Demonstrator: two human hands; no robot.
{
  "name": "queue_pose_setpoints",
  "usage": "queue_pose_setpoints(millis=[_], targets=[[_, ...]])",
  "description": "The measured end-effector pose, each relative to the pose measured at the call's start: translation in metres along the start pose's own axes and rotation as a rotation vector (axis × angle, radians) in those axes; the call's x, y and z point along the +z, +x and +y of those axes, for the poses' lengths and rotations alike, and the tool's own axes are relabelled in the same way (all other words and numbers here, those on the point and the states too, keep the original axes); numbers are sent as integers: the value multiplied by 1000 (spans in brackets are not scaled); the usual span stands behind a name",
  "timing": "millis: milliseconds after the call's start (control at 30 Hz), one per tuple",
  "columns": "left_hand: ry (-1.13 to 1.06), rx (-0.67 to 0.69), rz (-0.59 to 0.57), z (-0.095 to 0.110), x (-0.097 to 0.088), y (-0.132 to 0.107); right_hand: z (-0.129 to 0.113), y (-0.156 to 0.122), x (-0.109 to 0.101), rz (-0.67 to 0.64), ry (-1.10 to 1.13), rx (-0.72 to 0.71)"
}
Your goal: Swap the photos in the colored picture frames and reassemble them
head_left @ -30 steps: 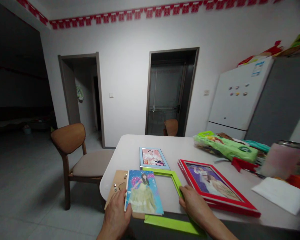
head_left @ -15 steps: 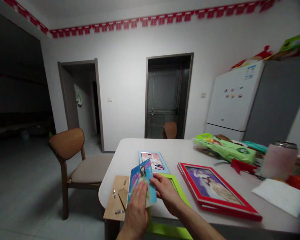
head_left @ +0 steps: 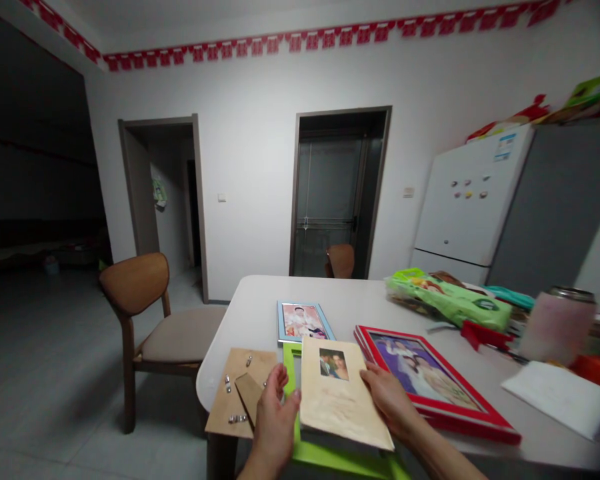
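A cream card [head_left: 337, 407] with a small photo of two people printed on it is tilted above the lime-green picture frame [head_left: 330, 459]. My right hand [head_left: 387, 397] grips its right edge, thumb on top. At the card's left edge, my left hand [head_left: 276, 417] has its fingers apart and slightly bent, with the thumb close to the edge; whether it touches I cannot tell. Left of that hand lies a brown backing board [head_left: 225, 373] with several metal clips and a folded-out stand leg [head_left: 247, 393]. The green frame is partly hidden under the card.
Behind the card lies a light-blue framed photo [head_left: 305, 321]. Stacked red frames [head_left: 480, 417] lie on the right. Farther right are a green packet [head_left: 450, 300], a pink jar [head_left: 560, 327] and a white tissue [head_left: 560, 397]. A wooden chair [head_left: 135, 287] stands at the left.
A blue picture of a long-haired figure was facing up in both hands; now the cream card shows instead. My right hand has moved right, and my left hand has come off the picture surface.
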State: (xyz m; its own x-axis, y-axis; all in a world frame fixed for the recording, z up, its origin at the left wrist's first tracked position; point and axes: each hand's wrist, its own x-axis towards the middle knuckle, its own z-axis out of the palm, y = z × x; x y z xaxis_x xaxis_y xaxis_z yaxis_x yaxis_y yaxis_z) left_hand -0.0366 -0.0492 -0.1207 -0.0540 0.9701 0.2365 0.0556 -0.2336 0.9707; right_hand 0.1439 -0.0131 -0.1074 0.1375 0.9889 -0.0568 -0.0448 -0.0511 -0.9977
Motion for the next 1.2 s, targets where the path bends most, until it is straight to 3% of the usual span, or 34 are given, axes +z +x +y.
queue_pose_setpoints(millis=[133,300,633,833,1133,1200], targets=[[491,62,-179,-2,-9,-8,11,14,-15,-26,-57,75],[700,122,-335,0,-7,-19,24,29,-7,7,-278,-37],[740,120,-395,6,-12,-19,26,37,-5,79,-430,-73],[784,103,-448,13,-12,-20,23,34,-5,43,-493,-101],[843,120,-522,19,-13,-20,17,30,3,102,-775,-197],[866,138,-537,20,-13,-20,14,26,6,121,-927,-228]])
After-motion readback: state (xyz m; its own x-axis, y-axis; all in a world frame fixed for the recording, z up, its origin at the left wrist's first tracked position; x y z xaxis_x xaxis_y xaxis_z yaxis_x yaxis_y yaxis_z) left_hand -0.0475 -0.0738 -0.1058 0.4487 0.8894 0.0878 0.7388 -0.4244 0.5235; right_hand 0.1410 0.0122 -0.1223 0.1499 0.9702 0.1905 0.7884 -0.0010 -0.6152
